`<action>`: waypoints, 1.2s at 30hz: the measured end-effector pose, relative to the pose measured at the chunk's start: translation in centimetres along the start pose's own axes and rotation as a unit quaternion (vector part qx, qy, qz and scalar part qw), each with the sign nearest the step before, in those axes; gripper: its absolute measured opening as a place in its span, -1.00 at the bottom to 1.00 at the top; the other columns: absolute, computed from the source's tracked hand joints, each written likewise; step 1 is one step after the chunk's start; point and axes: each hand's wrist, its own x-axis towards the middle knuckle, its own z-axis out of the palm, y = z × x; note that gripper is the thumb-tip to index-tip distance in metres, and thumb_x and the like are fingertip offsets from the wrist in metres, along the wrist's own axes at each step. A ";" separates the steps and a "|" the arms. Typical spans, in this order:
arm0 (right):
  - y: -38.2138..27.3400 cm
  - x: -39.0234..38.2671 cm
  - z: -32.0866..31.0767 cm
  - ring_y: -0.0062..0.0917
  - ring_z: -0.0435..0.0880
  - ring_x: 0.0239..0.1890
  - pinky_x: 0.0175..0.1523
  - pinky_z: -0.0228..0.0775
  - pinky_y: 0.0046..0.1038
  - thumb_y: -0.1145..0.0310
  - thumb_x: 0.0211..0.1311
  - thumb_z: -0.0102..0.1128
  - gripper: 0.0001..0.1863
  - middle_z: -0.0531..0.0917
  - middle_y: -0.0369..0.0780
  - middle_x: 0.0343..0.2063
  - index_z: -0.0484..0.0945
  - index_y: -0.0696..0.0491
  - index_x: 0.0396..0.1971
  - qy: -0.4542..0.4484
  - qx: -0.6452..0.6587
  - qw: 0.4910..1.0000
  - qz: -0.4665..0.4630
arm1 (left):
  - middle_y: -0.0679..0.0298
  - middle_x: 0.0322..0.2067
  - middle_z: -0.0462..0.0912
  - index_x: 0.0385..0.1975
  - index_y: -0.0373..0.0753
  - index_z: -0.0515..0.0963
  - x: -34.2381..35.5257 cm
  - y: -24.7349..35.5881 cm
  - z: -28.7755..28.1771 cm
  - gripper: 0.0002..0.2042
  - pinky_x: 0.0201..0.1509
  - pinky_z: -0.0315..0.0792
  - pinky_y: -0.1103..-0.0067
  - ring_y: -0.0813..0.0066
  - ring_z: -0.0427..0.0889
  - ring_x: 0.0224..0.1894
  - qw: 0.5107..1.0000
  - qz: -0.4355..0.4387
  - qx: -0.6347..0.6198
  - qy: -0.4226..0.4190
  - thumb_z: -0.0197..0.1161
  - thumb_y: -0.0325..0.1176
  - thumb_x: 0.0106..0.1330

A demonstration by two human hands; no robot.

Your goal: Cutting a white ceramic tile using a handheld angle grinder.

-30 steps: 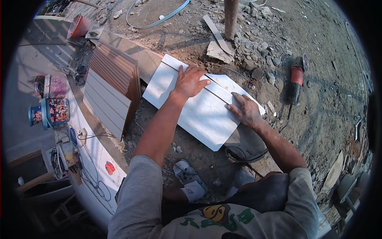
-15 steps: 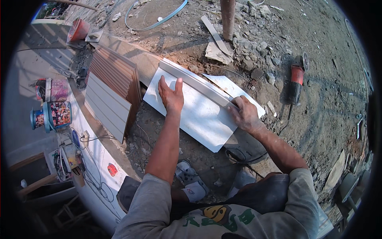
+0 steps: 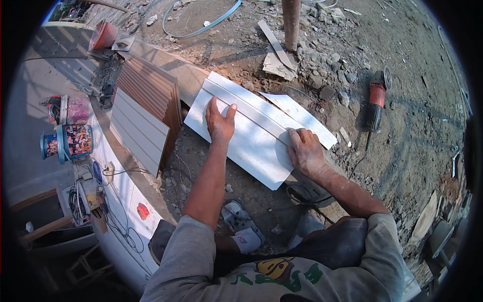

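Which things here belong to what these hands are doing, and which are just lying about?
In hand:
white panel, left hand and right hand at it
narrow white strip along its far side

Apparently just lying about:
angle grinder, untouched, though perhaps related
stacked panels
blue band
red bucket
patterned bucket

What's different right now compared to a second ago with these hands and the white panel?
Your left hand has drawn back from the white panel's far edge, leftward and toward you. The narrow strip along that edge, tipped up half a second ago, now looks flatter. Your right hand is still by the strip's right end; the angle grinder hasn't moved.
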 end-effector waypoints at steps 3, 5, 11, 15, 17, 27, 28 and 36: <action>0.2 -0.5 0.5 -0.29 0.43 -0.09 -0.01 0.28 -0.32 0.28 0.05 0.27 -0.44 0.45 -0.12 -0.15 0.38 0.15 0.07 -0.007 -0.022 1.000 -0.012 | -0.04 0.23 0.26 0.26 -0.30 0.19 -0.2 -0.5 -0.2 -0.27 0.34 0.16 0.23 0.00 0.20 0.30 0.999 -0.008 -0.004 -0.048 0.27 0.01 0.21; 0.3 -0.9 0.4 -0.29 0.43 -0.07 0.00 0.28 -0.31 0.25 0.06 0.27 -0.43 0.44 -0.12 -0.13 0.38 0.14 0.07 -0.011 -0.040 0.999 -0.008 | -0.04 0.23 0.27 0.26 -0.31 0.20 -0.5 -0.8 -0.1 -0.29 0.34 0.16 0.23 0.01 0.21 0.30 0.999 0.010 0.013 -0.047 0.28 -0.01 0.22; 0.4 -1.5 0.0 -0.28 0.40 0.01 0.05 0.26 -0.27 0.16 0.07 0.29 -0.42 0.42 -0.12 -0.07 0.39 0.09 0.07 0.000 -0.066 0.998 0.019 | -0.02 0.23 0.29 0.29 -0.26 0.19 2.6 -3.2 -0.7 -0.31 0.35 0.15 0.25 0.02 0.23 0.30 0.995 0.076 0.052 -0.038 0.25 -0.06 0.25; 0.7 -1.2 0.8 -0.26 0.39 0.03 0.07 0.26 -0.25 0.15 0.07 0.29 -0.46 0.42 -0.12 -0.04 0.42 0.07 0.04 0.008 -0.065 0.998 0.017 | -0.05 0.31 0.20 0.32 -0.25 0.18 4.7 -4.9 -1.3 -0.33 0.41 0.09 0.37 0.08 0.16 0.37 0.989 0.098 0.062 -0.094 0.22 -0.09 0.28; 0.7 -0.9 1.0 -0.26 0.41 0.02 0.07 0.27 -0.24 0.17 0.08 0.29 -0.47 0.43 -0.12 -0.05 0.43 0.08 0.03 0.024 -0.055 0.998 0.021 | -0.04 0.30 0.21 0.32 -0.24 0.19 5.2 -5.0 -1.2 -0.34 0.41 0.09 0.37 0.08 0.17 0.36 0.987 0.101 0.073 -0.100 0.22 -0.09 0.28; 2.6 1.4 2.3 -0.16 0.62 -0.25 -0.15 0.51 -0.29 0.24 0.13 0.28 -0.54 0.59 -0.04 -0.26 0.46 0.18 -0.02 0.092 0.007 0.995 0.034 | -0.04 0.27 0.26 0.26 -0.24 0.27 7.7 -4.9 0.3 -0.38 0.39 0.11 0.36 0.06 0.22 0.33 0.987 0.120 0.069 -0.082 0.27 -0.13 0.23; 2.6 1.5 2.3 -0.17 0.63 -0.25 -0.17 0.52 -0.28 0.23 0.14 0.28 -0.54 0.59 -0.04 -0.26 0.47 0.17 -0.03 0.082 0.010 0.995 0.050 | -0.04 0.27 0.26 0.26 -0.24 0.27 8.1 -5.2 0.4 -0.38 0.39 0.11 0.36 0.06 0.22 0.33 0.987 0.120 0.067 -0.085 0.27 -0.13 0.23; 2.9 0.7 2.1 -0.13 0.63 -0.20 -0.13 0.52 -0.24 0.13 0.20 0.20 -0.50 0.59 -0.01 -0.22 0.41 0.15 0.02 0.003 0.013 0.994 0.105 | -0.04 0.21 0.33 0.21 -0.28 0.31 13.2 -6.4 1.0 -0.40 0.37 0.14 0.30 0.00 0.27 0.28 0.994 0.105 0.013 -0.026 0.24 -0.13 0.21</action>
